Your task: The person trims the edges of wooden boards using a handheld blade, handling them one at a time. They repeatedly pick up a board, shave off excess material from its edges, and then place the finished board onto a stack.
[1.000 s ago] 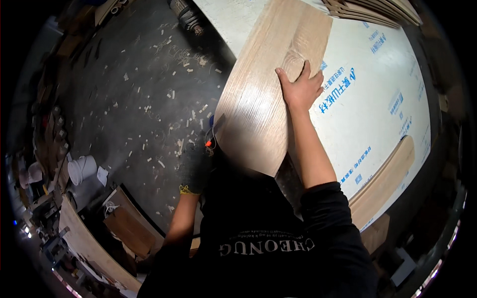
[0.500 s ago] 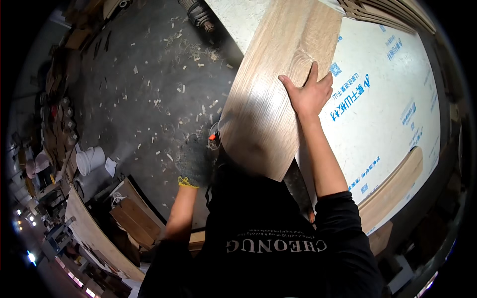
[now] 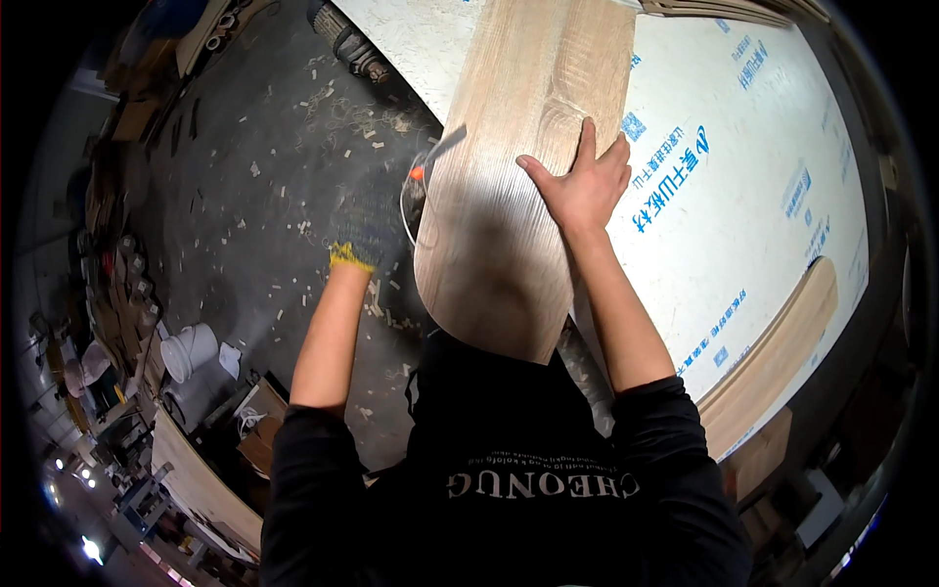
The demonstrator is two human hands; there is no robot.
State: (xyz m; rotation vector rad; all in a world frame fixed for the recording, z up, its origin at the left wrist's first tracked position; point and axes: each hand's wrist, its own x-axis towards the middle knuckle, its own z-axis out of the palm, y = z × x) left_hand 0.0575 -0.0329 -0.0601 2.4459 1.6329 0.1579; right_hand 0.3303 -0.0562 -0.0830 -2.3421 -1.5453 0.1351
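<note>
A long wood-grain board (image 3: 518, 196) with a rounded near end lies over the table's left edge, its near end against my dark clothing. My bare right hand (image 3: 587, 186) rests on its right side, fingers spread, holding nothing. My left hand (image 3: 370, 210), in a dark glove with a yellow cuff, is closed beside the board's left edge. From it juts a flat grey blade-like tool (image 3: 448, 144) with an orange part; its exact kind is unclear and the glove hides its handle. A thin pale strip (image 3: 409, 220) curls off that edge beside the glove.
The white table (image 3: 743, 186) with blue print carries stacked narrow boards (image 3: 778, 342) at the right and thin panels (image 3: 724, 8) at the far edge. A motor-like machine part (image 3: 350, 44) stands at the far left. Shavings litter the grey floor (image 3: 264, 196); a white bucket (image 3: 189, 352) stands there.
My left hand has moved away from my body along the board's left edge, taking the tool with it. The blade now shows over the board. My right hand stays on the same part of the board.
</note>
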